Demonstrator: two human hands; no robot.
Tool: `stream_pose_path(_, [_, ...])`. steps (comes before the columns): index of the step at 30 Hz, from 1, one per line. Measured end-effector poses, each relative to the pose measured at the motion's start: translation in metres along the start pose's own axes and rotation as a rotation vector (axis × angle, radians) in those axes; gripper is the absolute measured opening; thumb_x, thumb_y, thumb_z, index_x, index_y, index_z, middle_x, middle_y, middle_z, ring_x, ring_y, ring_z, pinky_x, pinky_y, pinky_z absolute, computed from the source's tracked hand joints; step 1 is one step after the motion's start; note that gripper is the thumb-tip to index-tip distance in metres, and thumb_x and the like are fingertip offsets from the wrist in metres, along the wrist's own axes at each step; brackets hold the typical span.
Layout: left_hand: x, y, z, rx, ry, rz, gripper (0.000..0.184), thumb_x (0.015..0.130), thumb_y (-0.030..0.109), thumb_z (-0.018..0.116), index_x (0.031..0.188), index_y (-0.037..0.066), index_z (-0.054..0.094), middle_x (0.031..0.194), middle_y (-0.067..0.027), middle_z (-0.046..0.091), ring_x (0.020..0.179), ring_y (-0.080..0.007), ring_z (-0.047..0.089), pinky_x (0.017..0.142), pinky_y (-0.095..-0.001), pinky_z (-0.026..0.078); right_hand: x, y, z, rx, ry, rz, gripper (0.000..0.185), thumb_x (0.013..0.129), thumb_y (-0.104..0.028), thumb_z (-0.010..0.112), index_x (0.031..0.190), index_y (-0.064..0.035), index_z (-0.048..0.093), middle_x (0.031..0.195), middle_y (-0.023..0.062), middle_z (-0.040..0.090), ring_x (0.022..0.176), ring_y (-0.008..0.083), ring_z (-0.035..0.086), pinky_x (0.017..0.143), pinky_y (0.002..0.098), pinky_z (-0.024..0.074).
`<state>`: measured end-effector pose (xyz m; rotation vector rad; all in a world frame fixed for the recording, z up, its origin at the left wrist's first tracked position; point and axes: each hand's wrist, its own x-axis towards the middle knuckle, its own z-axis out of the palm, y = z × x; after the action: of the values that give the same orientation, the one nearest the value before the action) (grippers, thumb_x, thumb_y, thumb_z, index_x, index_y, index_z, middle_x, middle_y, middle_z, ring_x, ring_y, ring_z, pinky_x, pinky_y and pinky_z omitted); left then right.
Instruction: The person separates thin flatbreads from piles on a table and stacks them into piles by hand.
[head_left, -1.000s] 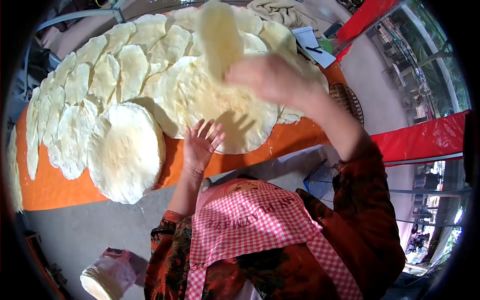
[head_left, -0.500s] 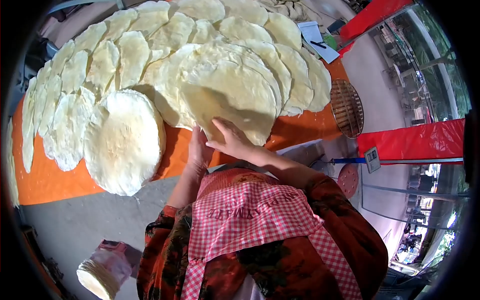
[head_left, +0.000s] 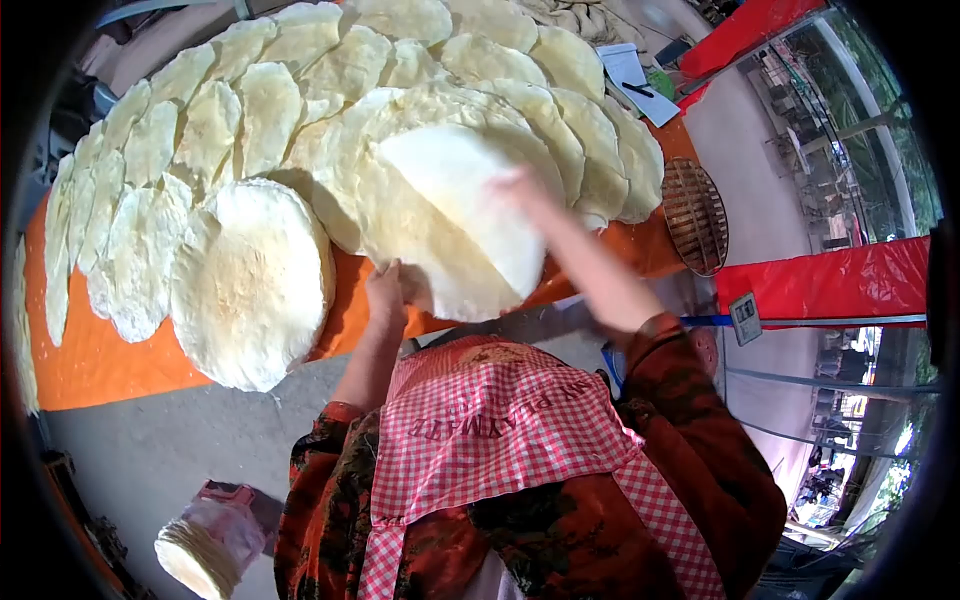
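Note:
A large, thin, pale round flatbread point(head_left: 440, 235) lies on top of the overlapping sheets at the table's front, its near edge hanging toward me. My left hand point(head_left: 386, 287) is closed at that flatbread's near left edge, fingertips pinching there. Over the right part of the same sheet, my right hand point(head_left: 520, 193) is smeared by motion, so its fingers cannot be made out. To the left of my left hand sits a thick round stack of flatbreads point(head_left: 250, 285).
Rows of overlapping flatbreads point(head_left: 205, 130) cover the orange tablecloth point(head_left: 110, 365). A round woven rack point(head_left: 693, 218) is at the right edge. Behind it lie a notepad and pen point(head_left: 637, 88). On the floor at lower left stands a bagged stack point(head_left: 195, 560).
My right hand has moved up and right, away from my left. The top flatbread has shifted toward me and its surface looks whiter. My left hand has moved slightly down and left.

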<state>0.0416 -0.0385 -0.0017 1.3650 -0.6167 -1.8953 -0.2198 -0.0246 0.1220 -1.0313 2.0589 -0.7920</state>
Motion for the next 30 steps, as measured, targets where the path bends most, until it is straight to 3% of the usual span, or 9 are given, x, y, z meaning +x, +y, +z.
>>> stream_pose_path(2, [0.011,-0.014,-0.01,-0.018,0.004,0.025,0.019,0.092,0.012,0.056,0.104,-0.001,0.061,0.092,-0.0067,0.062,0.08,-0.0179,0.059,0.067,-0.031,0.049,0.05,0.018,-0.109,0.338,-0.015,0.086,0.025,0.079,-0.017,0.069,0.099,-0.0017,0.068,0.084,0.0088,0.069,0.071,0.018,0.065,0.069,0.0351,0.0536])
stream_pose_path(6, [-0.003,-0.012,-0.002,-0.075,-0.024,0.027,0.021,0.093,0.013,0.055,0.105,-0.003,0.06,0.094,-0.0076,0.062,0.084,-0.0181,0.059,0.072,-0.0302,0.049,0.111,0.034,-0.297,0.012,0.277,-0.204,0.026,0.084,-0.018,0.063,0.103,0.0,0.065,0.086,0.0056,0.067,0.072,0.0161,0.062,0.068,0.0342,0.0505])
stream_pose_path(9, [-0.006,-0.01,-0.002,-0.071,-0.013,0.048,0.019,0.092,0.012,0.056,0.105,-0.002,0.059,0.093,-0.0069,0.062,0.082,-0.0184,0.06,0.069,-0.0315,0.05,0.081,-0.049,-0.331,-0.076,0.321,-0.382,0.024,0.087,-0.015,0.058,0.104,0.0002,0.065,0.087,0.005,0.067,0.073,0.0155,0.061,0.069,0.0339,0.0499])
stream_pose_path(15, [-0.03,0.003,-0.003,-0.053,-0.142,0.037,0.024,0.096,0.018,0.046,0.105,-0.002,0.057,0.093,-0.0079,0.062,0.081,-0.0172,0.061,0.064,-0.0305,0.053,-0.035,-0.116,-0.159,-0.528,0.222,-0.542,0.035,0.088,-0.008,0.05,0.12,-0.0089,0.063,0.1,0.0051,0.066,0.087,0.011,0.058,0.078,0.0262,0.0472])
stream_pose_path(17, [-0.036,0.003,-0.002,-0.079,-0.174,0.049,0.027,0.097,0.021,0.044,0.106,-0.001,0.057,0.092,-0.0074,0.062,0.081,-0.0167,0.061,0.066,-0.0301,0.053,-0.045,-0.067,-0.064,-0.517,0.21,-0.333,0.036,0.091,-0.032,0.055,0.12,-0.0125,0.063,0.092,0.0079,0.065,0.084,0.0159,0.058,0.073,0.03,0.0474])
stream_pose_path(19, [-0.038,0.002,-0.001,-0.057,-0.195,0.082,0.029,0.098,0.023,0.043,0.108,-0.001,0.057,0.092,-0.0068,0.062,0.082,-0.0164,0.061,0.069,-0.0296,0.053,-0.076,-0.041,0.022,-0.398,0.059,-0.232,0.024,0.09,-0.015,0.05,0.11,-0.0067,0.061,0.102,0.0153,0.064,0.094,0.0255,0.061,0.077,0.0383,0.0499])
stream_pose_path(20, [-0.039,0.003,0.002,-0.026,-0.173,0.088,0.031,0.098,0.025,0.043,0.11,-0.001,0.056,0.093,-0.006,0.062,0.084,-0.0151,0.06,0.073,-0.0284,0.052,-0.084,-0.006,0.061,-0.638,0.154,-0.628,0.034,0.085,-0.006,0.047,0.118,-0.0059,0.054,0.11,0.0173,0.062,0.1,0.032,0.06,0.08,0.041,0.0505])
stream_pose_path(21, [-0.039,0.004,0.002,0.017,-0.182,0.097,0.032,0.098,0.026,0.043,0.112,0.0,0.055,0.097,-0.0078,0.062,0.085,-0.0179,0.061,0.071,-0.0308,0.054,-0.091,0.003,0.084,-0.532,0.038,-0.623,0.04,0.081,-0.001,0.043,0.12,-0.004,0.047,0.101,0.0185,0.059,0.098,0.0362,0.057,0.076,0.0455,0.0491])
stream_pose_path(30, [-0.061,0.011,0.009,0.102,-0.324,-0.058,0.022,0.096,0.019,0.04,0.099,0.003,0.055,0.088,-0.0079,0.059,0.08,-0.0166,0.059,0.063,-0.0263,0.049,-0.111,-0.002,0.124,-0.534,0.026,-0.73,0.054,0.079,-0.01,0.056,0.128,0.0064,0.04,0.126,0.0217,0.049,0.114,0.0397,0.049,0.089,0.0458,0.0453])
